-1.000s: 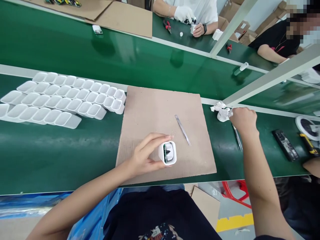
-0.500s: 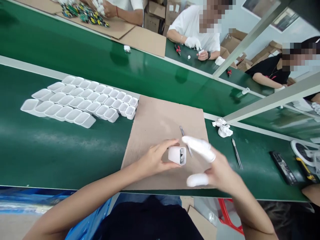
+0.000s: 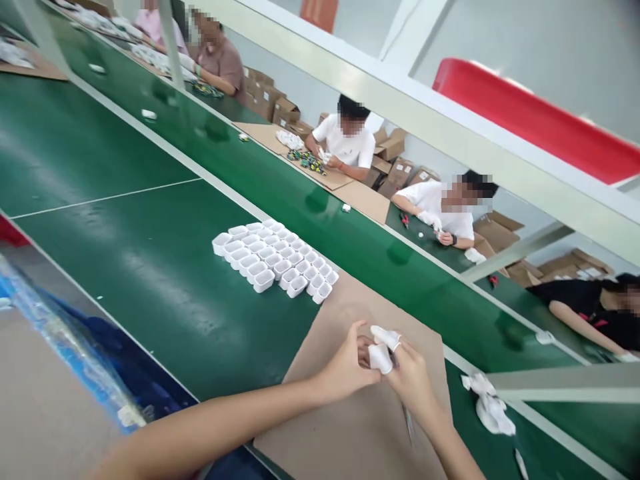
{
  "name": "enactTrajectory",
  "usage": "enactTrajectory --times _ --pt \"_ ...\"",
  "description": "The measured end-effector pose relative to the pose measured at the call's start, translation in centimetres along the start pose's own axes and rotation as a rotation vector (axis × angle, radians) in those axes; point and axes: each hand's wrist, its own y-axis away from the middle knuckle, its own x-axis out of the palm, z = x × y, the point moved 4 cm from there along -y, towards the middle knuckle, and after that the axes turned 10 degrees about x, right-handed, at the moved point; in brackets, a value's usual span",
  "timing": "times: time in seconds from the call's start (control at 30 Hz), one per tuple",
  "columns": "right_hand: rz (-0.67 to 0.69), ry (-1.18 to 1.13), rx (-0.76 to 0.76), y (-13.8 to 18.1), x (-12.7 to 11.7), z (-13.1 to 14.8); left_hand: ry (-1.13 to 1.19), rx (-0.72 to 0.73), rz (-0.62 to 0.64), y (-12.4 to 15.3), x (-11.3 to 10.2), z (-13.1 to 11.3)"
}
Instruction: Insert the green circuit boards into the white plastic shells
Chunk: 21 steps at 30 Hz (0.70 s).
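Note:
A small white plastic housing [image 3: 380, 359] is between my two hands, over the sheet of cardboard. My left hand [image 3: 347, 367] curves round it from the left, with bare fingers and thumb gripping it. From the right, my right hand [image 3: 410, 370] closes on the same housing; white finger covers are on some of its fingers. The housing's open end and inside do not show. Partly under my right forearm, metal tweezers [image 3: 408, 424] lie on the cardboard [image 3: 370, 433]. Left of the cardboard stand rows of similar white housings [image 3: 273, 257], open ends up.
A green conveyor belt [image 3: 295, 193] runs beyond the green bench [image 3: 150, 267]. Crumpled white finger covers [image 3: 493, 410] and a pen-like tool [image 3: 521, 463] lie at right. Co-workers sit across the belt. A white metal post [image 3: 560, 387] juts in at right.
My right hand has come in from the right and closed on the housing in my left hand. The view has swung left and tilted, showing more of the bench and co-workers.

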Motion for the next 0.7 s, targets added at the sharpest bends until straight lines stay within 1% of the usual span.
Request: enactTrajectory --times 0.1,0.17,0.23,0.3,0.37,0.4,0.47,0.53,0.6,0.7 --pt "-0.127 0.105 0.124 -3.8 -0.7 -3.5 0.025 0.014 -0.1 -0.6 -0.7 -0.4" --pt "-0.194 0.133 0.137 -7.1 -1.0 -6.3 0.003 0.016 -0.152 -0.9 -1.3 -0.4" --pt "-0.224 0.143 0.123 -10.2 -0.8 -9.0 -0.036 -0.008 -0.144 -1.2 -1.6 -0.1" --pt "-0.236 0.142 0.107 -12.3 -0.2 -11.1 -0.065 -0.046 -0.107 -1.4 -1.7 0.4" --pt "-0.245 0.131 0.083 -13.2 0.5 -12.3 -0.087 -0.082 -0.074 -1.5 -1.6 0.9" --pt "-0.249 0.121 0.066 -13.3 0.9 -12.5 -0.093 -0.101 -0.061 -1.5 -1.5 1.0" --pt "-0.246 0.091 0.021 -13.5 1.6 -11.8 -0.092 -0.145 -0.03 -1.6 -1.3 1.3" --pt "-0.217 0.05 -0.038 -13.8 2.3 -9.8 -0.082 -0.182 0.002 -1.6 -1.0 1.3" --pt "-0.144 -0.001 -0.112 -14.4 3.2 -6.3 -0.075 -0.196 0.026 -1.7 -0.7 1.1" --pt "0.027 -0.091 -0.235 -14.4 4.6 0.8 -0.117 -0.169 0.033 -1.8 -0.7 0.8"
